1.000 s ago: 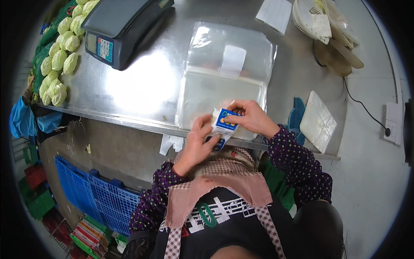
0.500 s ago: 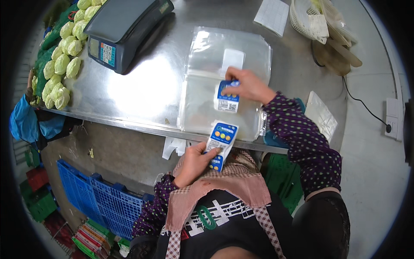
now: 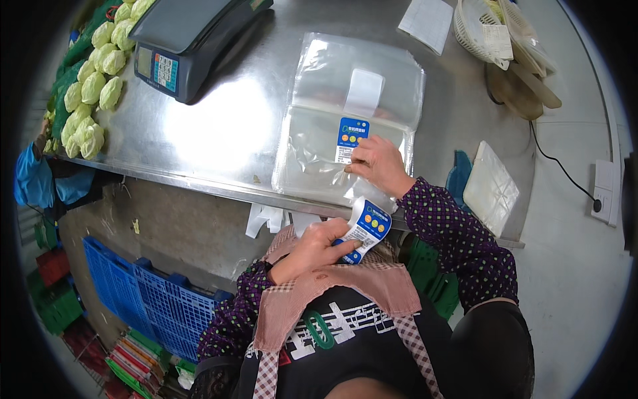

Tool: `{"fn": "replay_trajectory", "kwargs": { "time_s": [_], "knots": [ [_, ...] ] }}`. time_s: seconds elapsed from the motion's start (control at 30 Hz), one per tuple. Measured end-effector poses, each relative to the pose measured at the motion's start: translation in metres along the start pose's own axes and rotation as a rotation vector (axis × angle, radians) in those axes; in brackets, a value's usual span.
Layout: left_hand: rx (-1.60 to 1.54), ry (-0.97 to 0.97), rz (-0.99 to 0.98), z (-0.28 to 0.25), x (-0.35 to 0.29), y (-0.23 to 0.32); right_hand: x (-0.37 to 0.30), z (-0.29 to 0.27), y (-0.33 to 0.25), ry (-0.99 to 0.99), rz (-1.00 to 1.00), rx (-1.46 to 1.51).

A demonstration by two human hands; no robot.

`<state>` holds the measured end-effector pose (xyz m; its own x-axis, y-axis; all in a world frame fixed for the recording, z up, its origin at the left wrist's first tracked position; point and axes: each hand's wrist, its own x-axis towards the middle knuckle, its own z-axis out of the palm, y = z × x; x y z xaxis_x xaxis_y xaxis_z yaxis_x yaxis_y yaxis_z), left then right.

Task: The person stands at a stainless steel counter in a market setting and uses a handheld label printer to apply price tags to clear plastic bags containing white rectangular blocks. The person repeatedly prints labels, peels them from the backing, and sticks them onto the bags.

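A stack of clear plastic bags (image 3: pixel 302 143) lies at the table's front edge. On the top bag lies a blue-and-white label (image 3: pixel 352 130), and a blank white patch (image 3: pixel 365 92) shows farther back. My right hand (image 3: pixel 380 163) is closed beside the label's lower right, its fingertips pinching the wrinkled film of the top bag. In front of the table edge, my left hand (image 3: pixel 311 251) grips a strip of blue-and-white labels (image 3: pixel 371 226), thumb on top. The strip curves, and its far side is hidden behind the fingers.
A grey scale (image 3: pixel 193 40) stands at the back left near piled cabbages (image 3: pixel 93 88). White baskets (image 3: pixel 473 33), a paper sheet (image 3: pixel 426 24) and a packet of bags (image 3: pixel 490 186) lie to the right. A blue pallet (image 3: pixel 143 292) leans below the table's left side. A person's blue sleeve (image 3: pixel 33 179) shows far left.
My right hand has moved down and right off the label, which now lies on the bag, and pinches the film. My left hand has shifted right with the label strip.
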<state>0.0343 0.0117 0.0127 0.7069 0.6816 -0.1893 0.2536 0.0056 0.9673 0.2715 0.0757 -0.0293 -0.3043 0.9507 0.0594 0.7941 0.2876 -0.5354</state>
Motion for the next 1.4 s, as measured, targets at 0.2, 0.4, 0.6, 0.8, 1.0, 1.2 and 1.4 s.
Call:
{"fn": "replay_trajectory", "kwargs": {
  "time_s": [0.2,0.4,0.6,0.8,1.0,1.2,1.4],
  "knots": [
    [0.068,0.025,0.077,-0.009,0.011,-0.004,-0.005,0.004,0.001,0.027,0.004,0.032],
    [0.149,0.118,0.161,-0.012,0.025,-0.015,-0.002,-0.001,0.005,-0.070,0.126,0.170],
    [0.388,0.111,0.138,-0.012,0.044,-0.043,0.010,-0.020,0.011,-0.106,0.260,0.149],
    [0.215,0.227,0.076,-0.009,0.043,-0.038,0.041,-0.099,0.024,0.168,0.036,0.188],
    [0.216,0.269,0.042,-0.013,0.041,-0.030,-0.008,-0.043,-0.016,-0.347,0.420,0.737],
    [0.267,0.204,0.073,-0.020,0.042,-0.024,-0.003,-0.049,-0.022,-0.184,0.339,0.641],
    [-0.031,0.333,0.057,-0.015,0.050,-0.014,-0.015,-0.042,-0.042,-0.167,0.327,0.627]
  ]
}}
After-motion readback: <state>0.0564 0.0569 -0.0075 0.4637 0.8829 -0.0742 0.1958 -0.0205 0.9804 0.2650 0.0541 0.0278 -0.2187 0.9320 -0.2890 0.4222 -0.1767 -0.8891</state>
